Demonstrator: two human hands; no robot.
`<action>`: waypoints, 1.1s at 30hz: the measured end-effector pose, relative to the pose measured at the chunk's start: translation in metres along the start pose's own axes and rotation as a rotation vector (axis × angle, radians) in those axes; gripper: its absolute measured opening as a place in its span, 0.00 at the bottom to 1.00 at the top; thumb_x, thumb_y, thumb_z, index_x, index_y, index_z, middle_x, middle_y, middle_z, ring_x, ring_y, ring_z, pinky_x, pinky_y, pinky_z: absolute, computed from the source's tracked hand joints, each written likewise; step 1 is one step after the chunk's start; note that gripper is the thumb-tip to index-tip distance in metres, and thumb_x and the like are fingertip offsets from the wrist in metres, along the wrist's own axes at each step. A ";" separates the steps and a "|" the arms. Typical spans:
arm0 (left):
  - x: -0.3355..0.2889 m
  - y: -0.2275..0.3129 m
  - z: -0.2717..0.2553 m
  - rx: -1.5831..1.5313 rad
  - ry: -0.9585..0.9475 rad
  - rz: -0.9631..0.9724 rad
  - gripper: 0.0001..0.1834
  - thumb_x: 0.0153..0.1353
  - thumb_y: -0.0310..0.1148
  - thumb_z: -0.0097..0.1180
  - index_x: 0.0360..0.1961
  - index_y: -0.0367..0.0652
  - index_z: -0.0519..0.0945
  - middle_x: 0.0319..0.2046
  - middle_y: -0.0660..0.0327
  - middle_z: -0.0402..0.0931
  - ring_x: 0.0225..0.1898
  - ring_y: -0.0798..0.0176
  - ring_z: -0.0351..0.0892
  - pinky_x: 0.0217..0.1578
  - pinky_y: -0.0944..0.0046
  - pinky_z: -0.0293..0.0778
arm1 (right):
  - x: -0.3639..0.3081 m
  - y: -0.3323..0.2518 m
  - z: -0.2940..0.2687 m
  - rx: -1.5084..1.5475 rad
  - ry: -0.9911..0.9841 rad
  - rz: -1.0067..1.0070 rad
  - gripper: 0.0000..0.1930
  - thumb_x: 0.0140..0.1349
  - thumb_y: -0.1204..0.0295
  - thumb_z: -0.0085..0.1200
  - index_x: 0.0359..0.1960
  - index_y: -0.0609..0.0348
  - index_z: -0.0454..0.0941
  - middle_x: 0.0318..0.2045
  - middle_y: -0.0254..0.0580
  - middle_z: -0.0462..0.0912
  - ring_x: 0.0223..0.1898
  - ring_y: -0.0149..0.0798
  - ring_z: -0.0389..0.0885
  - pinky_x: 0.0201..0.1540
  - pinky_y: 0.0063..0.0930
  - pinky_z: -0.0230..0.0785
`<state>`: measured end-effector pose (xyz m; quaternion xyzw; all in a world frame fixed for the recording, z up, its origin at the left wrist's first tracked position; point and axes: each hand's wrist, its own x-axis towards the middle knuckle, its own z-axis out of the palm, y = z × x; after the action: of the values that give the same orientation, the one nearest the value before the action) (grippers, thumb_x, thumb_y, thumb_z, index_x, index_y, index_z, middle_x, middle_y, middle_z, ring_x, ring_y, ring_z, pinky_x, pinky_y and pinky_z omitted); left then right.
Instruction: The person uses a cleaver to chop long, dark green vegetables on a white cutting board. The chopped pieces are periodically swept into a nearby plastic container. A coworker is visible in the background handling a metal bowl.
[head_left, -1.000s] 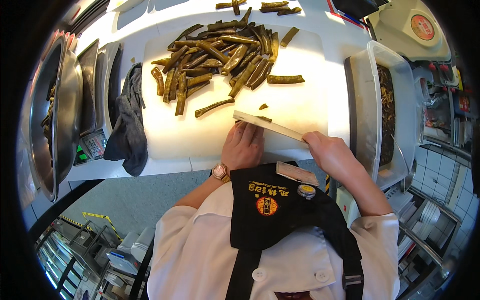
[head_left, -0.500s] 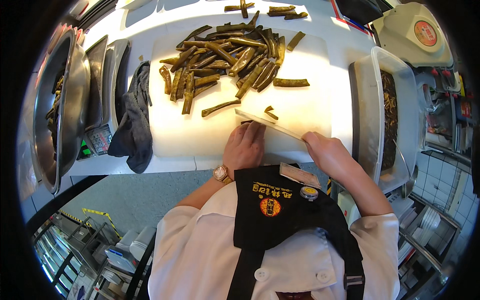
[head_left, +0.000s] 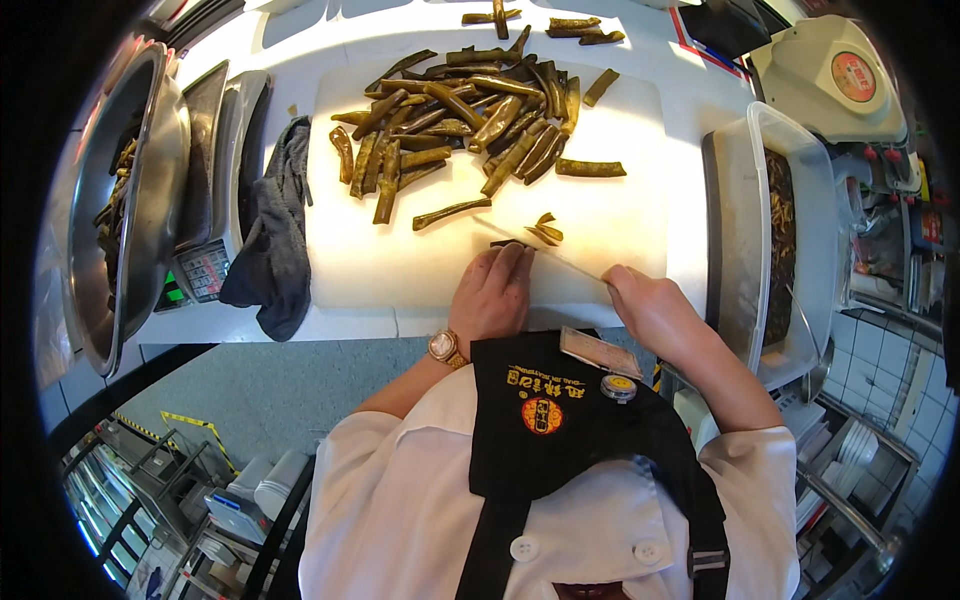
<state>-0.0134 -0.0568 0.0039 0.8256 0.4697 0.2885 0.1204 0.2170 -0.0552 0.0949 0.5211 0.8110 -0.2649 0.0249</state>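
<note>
My right hand [head_left: 648, 306] grips the handle of a kitchen knife [head_left: 572, 264], its pale blade slanting up and left over the white cutting board [head_left: 390, 262]. Curled fingers of my left hand [head_left: 492, 290] press down a dark vegetable stalk [head_left: 508, 242], mostly hidden beneath them, right beside the blade. Just beyond the knife lie several small cut pieces [head_left: 546, 231]. One single stalk [head_left: 450, 214] rests ahead of my left hand. Farther back on the board is a heap of glossy olive-brown stalk lengths [head_left: 460, 112].
At left are a grey cloth [head_left: 275, 235], a scale with a keypad [head_left: 205, 275] and a large steel bowl [head_left: 150, 215] with dark food. A clear plastic tub [head_left: 810, 220] of dark shreds stands at right, near a cream-coloured machine [head_left: 820, 75]. More stalks [head_left: 575, 28] lie at the back.
More cut pieces lie beyond the blade, where a smaller bit was before. The knife has shifted slightly and its blade looks thinner. My left hand stays on the stalk.
</note>
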 end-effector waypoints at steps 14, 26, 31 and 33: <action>-0.003 -0.005 -0.007 -0.032 -0.007 -0.019 0.22 0.51 0.24 0.54 0.50 0.34 0.77 0.50 0.53 0.72 0.51 0.50 0.71 0.52 0.57 0.72 | 0.004 -0.008 0.000 0.077 -0.013 0.057 0.06 0.57 0.80 0.45 0.37 0.64 0.65 0.29 0.57 0.78 0.31 0.61 0.80 0.34 0.48 0.73; -0.007 -0.008 -0.013 -0.043 -0.020 0.006 0.24 0.48 0.23 0.55 0.51 0.33 0.76 0.50 0.52 0.73 0.51 0.49 0.71 0.52 0.57 0.73 | 0.011 -0.018 0.004 0.041 -0.048 0.077 0.05 0.59 0.79 0.45 0.36 0.64 0.65 0.27 0.56 0.79 0.30 0.60 0.80 0.33 0.49 0.73; -0.008 -0.008 -0.016 -0.039 0.006 0.001 0.24 0.48 0.22 0.55 0.51 0.32 0.76 0.50 0.52 0.73 0.50 0.49 0.72 0.51 0.58 0.74 | 0.003 -0.012 -0.003 0.014 -0.068 0.009 0.05 0.59 0.79 0.45 0.36 0.63 0.65 0.26 0.55 0.79 0.30 0.60 0.80 0.33 0.49 0.73; -0.011 -0.008 -0.016 -0.034 0.014 0.003 0.24 0.48 0.22 0.55 0.51 0.32 0.76 0.50 0.52 0.73 0.50 0.49 0.72 0.51 0.58 0.74 | 0.001 -0.016 -0.011 -0.022 -0.110 0.004 0.05 0.59 0.78 0.45 0.36 0.63 0.65 0.26 0.55 0.79 0.30 0.60 0.80 0.33 0.49 0.73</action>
<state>-0.0329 -0.0629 0.0092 0.8223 0.4642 0.3023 0.1307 0.2054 -0.0546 0.1102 0.5069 0.8103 -0.2841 0.0758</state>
